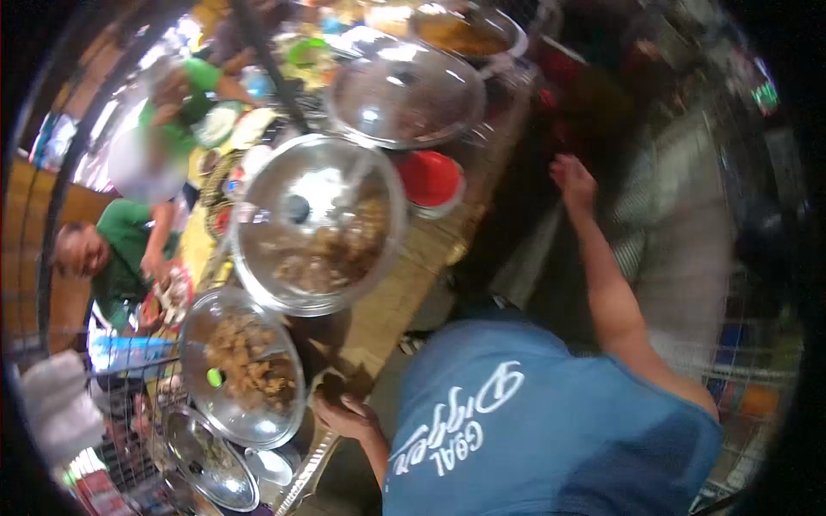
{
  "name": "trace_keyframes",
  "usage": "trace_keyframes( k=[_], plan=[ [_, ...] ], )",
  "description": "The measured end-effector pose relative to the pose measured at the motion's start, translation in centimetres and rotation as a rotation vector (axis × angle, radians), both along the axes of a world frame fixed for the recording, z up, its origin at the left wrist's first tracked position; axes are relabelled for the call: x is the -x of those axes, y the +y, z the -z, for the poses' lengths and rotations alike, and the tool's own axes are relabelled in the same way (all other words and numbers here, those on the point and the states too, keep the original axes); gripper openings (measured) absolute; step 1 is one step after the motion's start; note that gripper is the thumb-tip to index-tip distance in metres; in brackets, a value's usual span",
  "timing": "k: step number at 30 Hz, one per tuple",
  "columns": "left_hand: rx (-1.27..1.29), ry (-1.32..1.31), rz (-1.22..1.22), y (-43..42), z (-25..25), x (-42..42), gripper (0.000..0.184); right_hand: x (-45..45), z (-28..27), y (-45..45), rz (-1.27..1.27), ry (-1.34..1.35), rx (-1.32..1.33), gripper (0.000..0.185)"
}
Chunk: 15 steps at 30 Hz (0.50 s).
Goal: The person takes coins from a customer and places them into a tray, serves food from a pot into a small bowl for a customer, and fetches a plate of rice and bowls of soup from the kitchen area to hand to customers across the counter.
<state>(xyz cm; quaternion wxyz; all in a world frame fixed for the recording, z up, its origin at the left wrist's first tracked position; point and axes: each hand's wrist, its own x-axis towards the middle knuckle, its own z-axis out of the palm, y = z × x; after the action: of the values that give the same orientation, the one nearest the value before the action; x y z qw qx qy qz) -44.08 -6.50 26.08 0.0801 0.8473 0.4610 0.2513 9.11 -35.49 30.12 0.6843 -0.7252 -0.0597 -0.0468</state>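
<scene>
My left hand is at the edge of the wooden counter, fingers apart with nothing visible in them. Close by it stands a pan of browned fried pieces under a clear domed lid. My right hand hangs out over the walkway, loosely open and slightly blurred, holding nothing I can see. A larger clear lid with a dark knob covers chunks of food in sauce. Beside it is a white tub with a red top or inside.
More covered pans stand at the far end, such as a domed lid and a bowl of yellow food. Another lid lies nearer. Across the counter, a person in green handles food in a red basin. Wire mesh borders the stall.
</scene>
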Motion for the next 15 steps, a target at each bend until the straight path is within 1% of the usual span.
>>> trace_keyframes(
  k=[1,2,3,4,6,7,8,9,10,11,13,14,15],
  plan=[
    [-0.045,-0.034,-0.076,-0.1,0.3,-0.3,0.059,0.5,-1.1,1.0,-0.015,-0.029,0.203,0.04],
    [-0.059,-0.025,-0.092,-0.2,0.3,-0.4,0.061,0.5,-1.2,1.6,-0.032,-0.049,0.278,0.04],
    [-0.062,-0.013,-0.096,-0.4,0.3,-0.6,0.061,-0.1,-1.1,2.3,-0.067,-0.08,0.342,0.039],
    [-0.064,-0.023,-0.123,-0.5,0.4,-1.0,0.06,-0.7,-1.3,2.9,-0.084,-0.08,0.332,0.039],
    [-0.063,-0.006,-0.185,-1.3,0.8,-1.7,0.057,-2.1,-1.2,4.0,-0.119,-0.032,0.487,0.032],
    [-0.073,0.002,-0.214,-1.6,1.6,-2.0,0.057,-3.6,-0.2,4.3,-0.149,-0.032,0.477,0.032],
    [-0.103,0.038,-0.243,-2.0,2.4,-1.9,0.056,-4.9,1.5,4.2,-0.155,-0.201,0.47,0.032],
    [-0.14,0.064,-0.28,-2.5,2.8,-2.4,0.055,-6.5,1.9,4.7,-0.16,-0.381,0.446,0.033],
    [-0.15,0.108,-0.297,-3.5,2.9,-3.0,0.056,-8.1,1.6,4.7,-0.225,-0.396,0.514,0.034],
    [-0.196,0.089,-0.367,-4.3,2.8,-3.4,0.056,-9.4,0.5,5.5,-0.293,-0.433,0.563,0.035],
    [-0.121,0.263,-0.465,-5.7,3.8,-4.7,0.056,-14.2,0.4,7.5,-0.361,-0.58,0.742,0.036],
    [-0.055,0.217,-0.492,-6.2,3.2,-5.7,0.059,-16.4,-0.2,9.8,-0.381,-0.625,0.71,0.036],
    [-0.055,0.196,-0.524,-6.1,3.3,-6.7,0.059,-18.2,-0.5,11.3,-0.419,-0.644,0.755,0.034]
  ],
)
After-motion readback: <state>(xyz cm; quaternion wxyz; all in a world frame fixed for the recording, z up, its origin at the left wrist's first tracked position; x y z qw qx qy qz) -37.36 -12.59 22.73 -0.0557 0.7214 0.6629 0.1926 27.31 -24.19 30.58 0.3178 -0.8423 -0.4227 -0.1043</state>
